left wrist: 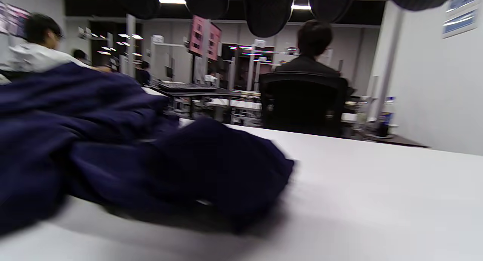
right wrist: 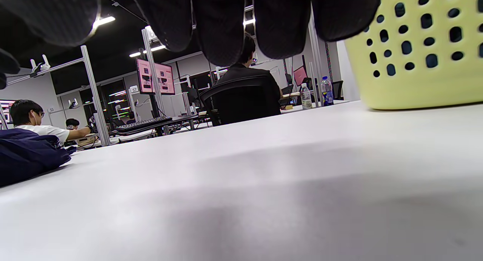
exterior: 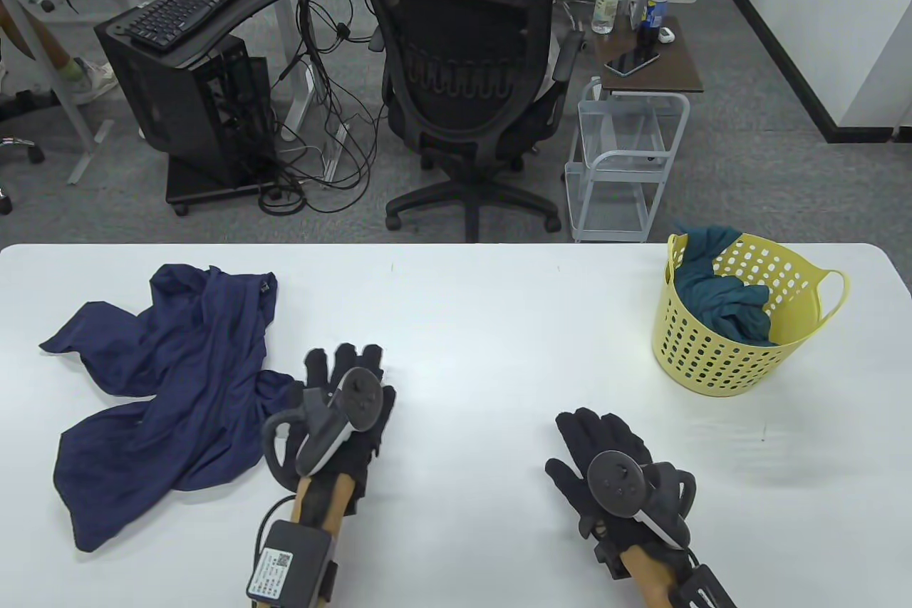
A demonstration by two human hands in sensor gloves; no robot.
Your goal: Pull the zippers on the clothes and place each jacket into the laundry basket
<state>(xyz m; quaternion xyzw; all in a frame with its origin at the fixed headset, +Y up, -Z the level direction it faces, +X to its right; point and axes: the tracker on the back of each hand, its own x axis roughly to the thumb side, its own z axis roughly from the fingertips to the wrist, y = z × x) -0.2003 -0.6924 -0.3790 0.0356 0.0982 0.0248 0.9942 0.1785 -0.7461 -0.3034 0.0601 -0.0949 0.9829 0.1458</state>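
Navy jacket just beside flat, empty left hand; right hand likewise spread, empty.

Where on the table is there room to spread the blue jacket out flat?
The bare middle of the table, between the navy jacket and the yellow basket, beyond both hands. Crowded: the left end under the jacket, and the right end by the basket.

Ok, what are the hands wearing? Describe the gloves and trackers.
Both the left hand and the right hand wear black fabric gloves. A grey and white controller-like tracker with a ring is strapped on each. A dark box with a white printed label sits on the left forearm; no sleeves show.
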